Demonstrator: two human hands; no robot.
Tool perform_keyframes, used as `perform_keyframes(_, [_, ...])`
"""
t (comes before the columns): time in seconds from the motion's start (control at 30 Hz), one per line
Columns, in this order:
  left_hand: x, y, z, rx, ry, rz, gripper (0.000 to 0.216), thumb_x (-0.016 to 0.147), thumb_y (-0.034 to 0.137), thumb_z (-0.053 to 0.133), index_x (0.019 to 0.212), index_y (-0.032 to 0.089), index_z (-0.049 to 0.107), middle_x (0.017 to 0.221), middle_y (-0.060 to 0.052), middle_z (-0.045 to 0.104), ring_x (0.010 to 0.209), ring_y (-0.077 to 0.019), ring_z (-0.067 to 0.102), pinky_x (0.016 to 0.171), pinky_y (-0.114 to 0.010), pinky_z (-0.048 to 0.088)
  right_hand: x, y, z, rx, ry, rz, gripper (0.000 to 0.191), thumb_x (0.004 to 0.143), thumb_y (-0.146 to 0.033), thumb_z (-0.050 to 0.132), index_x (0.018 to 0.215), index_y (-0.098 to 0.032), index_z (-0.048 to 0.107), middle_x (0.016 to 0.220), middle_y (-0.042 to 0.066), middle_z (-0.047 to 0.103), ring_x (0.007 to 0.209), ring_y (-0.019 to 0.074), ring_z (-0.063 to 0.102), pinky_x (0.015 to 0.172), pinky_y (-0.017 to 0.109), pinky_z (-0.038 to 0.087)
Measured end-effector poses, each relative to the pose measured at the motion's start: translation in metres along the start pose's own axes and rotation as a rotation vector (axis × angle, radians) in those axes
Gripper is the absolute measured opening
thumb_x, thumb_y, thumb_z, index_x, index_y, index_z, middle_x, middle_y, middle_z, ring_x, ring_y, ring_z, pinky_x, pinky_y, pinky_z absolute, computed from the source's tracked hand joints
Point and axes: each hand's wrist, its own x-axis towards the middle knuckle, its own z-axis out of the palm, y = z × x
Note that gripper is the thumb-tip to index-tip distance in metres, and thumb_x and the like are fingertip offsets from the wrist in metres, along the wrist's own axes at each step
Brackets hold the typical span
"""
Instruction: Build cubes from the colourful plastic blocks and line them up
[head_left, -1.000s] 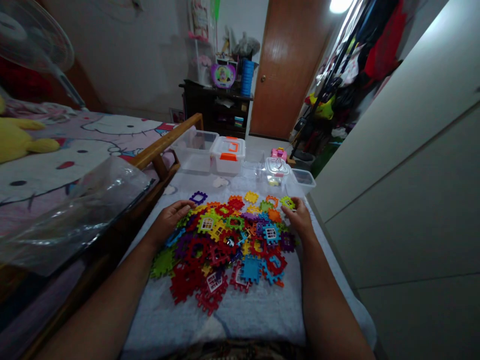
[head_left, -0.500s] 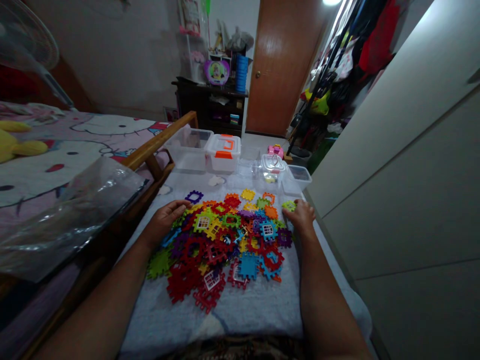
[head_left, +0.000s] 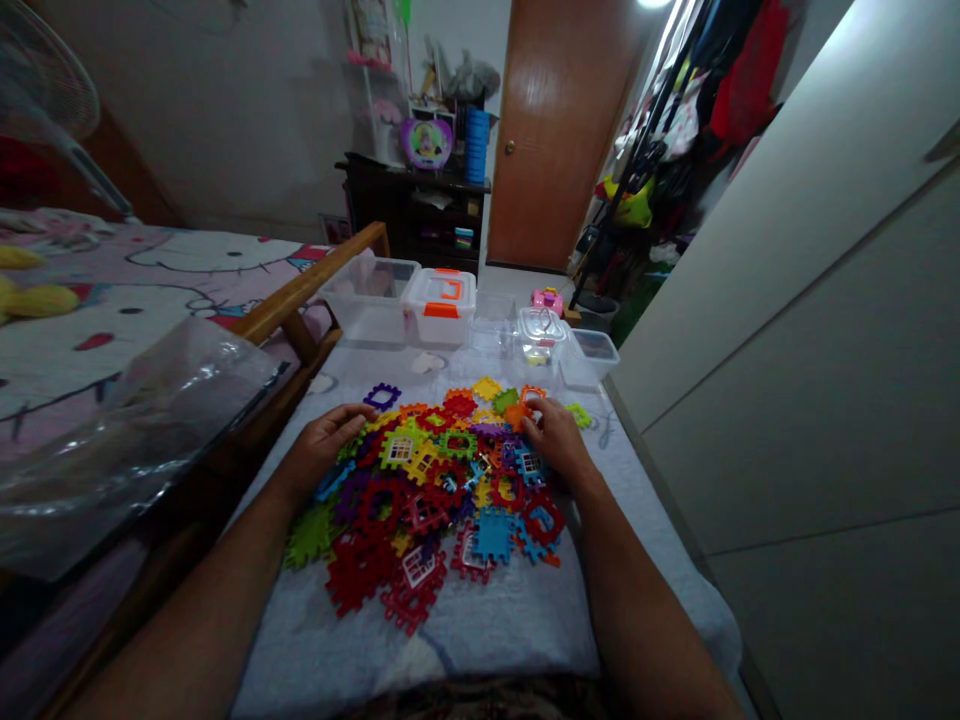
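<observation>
A heap of bright plastic interlocking building tiles (head_left: 382, 500) with notched edges lies on the cloth in front of me. Some are solid squares, others have round holes or white window grids. At the heap's far left edge rests my left hand (head_left: 324, 445), fingers stretched out and thumb apart. Just beyond its fingertips lies a purple frame tile (head_left: 382, 396). My right hand (head_left: 559, 437) is at the upper right of the heap, fingers closed on an orange square tile (head_left: 515, 416). A lime green tile (head_left: 580, 414) lies alone to the right of that hand.
Behind the heap stand clear plastic boxes (head_left: 367, 310), one with an orange-latched lid (head_left: 442, 300). A wooden bed rail (head_left: 300, 290) and a clear plastic bag (head_left: 142, 420) border the left side. White cabinet doors (head_left: 810, 400) rise on the right.
My right hand has let go of the lime green tile at the right and moved left to the orange tile, which has shifted slightly left. My left hand has stayed at the heap's edge.
</observation>
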Motion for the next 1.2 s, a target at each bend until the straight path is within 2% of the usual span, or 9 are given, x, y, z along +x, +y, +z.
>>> perform_keyframes(0.13, [0.0, 0.0, 0.0, 0.001, -0.005, -0.007, 0.051, 0.073, 0.064, 0.066, 0.101, 0.022, 0.069, 0.11, -0.007, 0.071, 0.111, -0.0316, 0.06, 0.104, -0.04, 0.042, 0.002, -0.007, -0.005, 0.308, 0.004, -0.09, 0.031, 0.086, -0.024, 0.051, 0.114, -0.022, 0.065, 0.129, 0.009, 0.062, 0.098, 0.0181, 0.065, 0.086, 0.035, 0.052])
perform_keyframes(0.23, [-0.001, 0.003, 0.0, 0.014, 0.002, 0.001, 0.05, 0.072, 0.064, 0.067, 0.099, 0.021, 0.07, 0.108, -0.007, 0.072, 0.108, -0.031, 0.061, 0.1, -0.039, 0.045, 0.004, 0.007, -0.025, 0.411, 0.017, 0.008, 0.033, 0.086, -0.027, 0.051, 0.117, -0.023, 0.063, 0.128, 0.008, 0.063, 0.094, 0.0169, 0.067, 0.084, 0.034, 0.054])
perform_keyframes(0.37, [-0.002, 0.005, 0.001, 0.016, 0.004, 0.016, 0.047, 0.071, 0.061, 0.068, 0.096, 0.022, 0.071, 0.105, -0.005, 0.073, 0.102, -0.0282, 0.064, 0.093, -0.034, 0.049, -0.006, 0.035, -0.055, 0.222, -0.116, 0.188, 0.023, 0.081, -0.023, 0.057, 0.101, -0.02, 0.069, 0.098, 0.007, 0.073, 0.084, 0.0188, 0.067, 0.082, 0.035, 0.053])
perform_keyframes(0.47, [-0.001, 0.003, 0.001, 0.028, -0.004, 0.016, 0.046, 0.072, 0.06, 0.067, 0.098, 0.022, 0.07, 0.106, -0.005, 0.072, 0.102, -0.028, 0.064, 0.094, -0.034, 0.048, -0.021, 0.044, -0.064, 0.084, -0.284, 0.17, 0.033, 0.07, -0.024, 0.072, 0.103, -0.02, 0.07, 0.102, 0.008, 0.072, 0.089, 0.0219, 0.066, 0.082, 0.036, 0.053])
perform_keyframes(0.6, [-0.002, 0.004, 0.001, 0.04, -0.019, -0.011, 0.052, 0.07, 0.064, 0.067, 0.1, 0.021, 0.07, 0.106, -0.007, 0.072, 0.1, -0.0298, 0.064, 0.09, -0.037, 0.049, -0.036, 0.039, -0.056, 0.048, -0.342, 0.108, 0.062, 0.059, -0.021, 0.08, 0.119, -0.021, 0.065, 0.108, 0.008, 0.068, 0.088, 0.0212, 0.064, 0.081, 0.035, 0.053])
perform_keyframes(0.73, [-0.005, 0.012, 0.004, 0.034, -0.006, -0.015, 0.054, 0.068, 0.066, 0.068, 0.098, 0.021, 0.07, 0.104, -0.006, 0.073, 0.099, -0.0299, 0.063, 0.091, -0.037, 0.049, -0.034, 0.031, -0.045, 0.114, -0.312, 0.071, 0.045, 0.062, -0.02, 0.076, 0.106, -0.021, 0.066, 0.088, 0.0, 0.064, 0.077, 0.0164, 0.059, 0.074, 0.029, 0.05])
perform_keyframes(0.87, [-0.006, 0.016, 0.004, 0.032, 0.008, 0.0, 0.053, 0.066, 0.066, 0.069, 0.095, 0.021, 0.07, 0.101, -0.005, 0.072, 0.103, -0.0308, 0.062, 0.094, -0.037, 0.047, -0.028, 0.028, -0.038, 0.372, -0.299, 0.144, 0.018, 0.07, -0.029, 0.069, 0.084, -0.021, 0.061, 0.073, -0.004, 0.058, 0.069, 0.0142, 0.055, 0.063, 0.025, 0.045])
perform_keyframes(1.07, [-0.006, 0.017, 0.005, 0.026, 0.003, -0.009, 0.053, 0.065, 0.065, 0.069, 0.093, 0.021, 0.07, 0.101, -0.005, 0.072, 0.101, -0.0309, 0.063, 0.096, -0.038, 0.047, -0.021, 0.007, -0.022, 0.851, -0.068, 0.236, 0.029, 0.069, -0.04, 0.073, 0.085, -0.022, 0.057, 0.071, -0.004, 0.06, 0.061, 0.013, 0.056, 0.06, 0.027, 0.047])
perform_keyframes(1.2, [-0.005, 0.015, 0.005, 0.034, 0.004, 0.002, 0.053, 0.064, 0.066, 0.069, 0.093, 0.022, 0.07, 0.101, -0.005, 0.072, 0.103, -0.0318, 0.062, 0.098, -0.039, 0.046, -0.02, -0.009, -0.009, 0.928, -0.093, 0.203, 0.037, 0.07, -0.04, 0.071, 0.102, -0.024, 0.061, 0.087, 0.0, 0.067, 0.075, 0.0167, 0.063, 0.071, 0.031, 0.052])
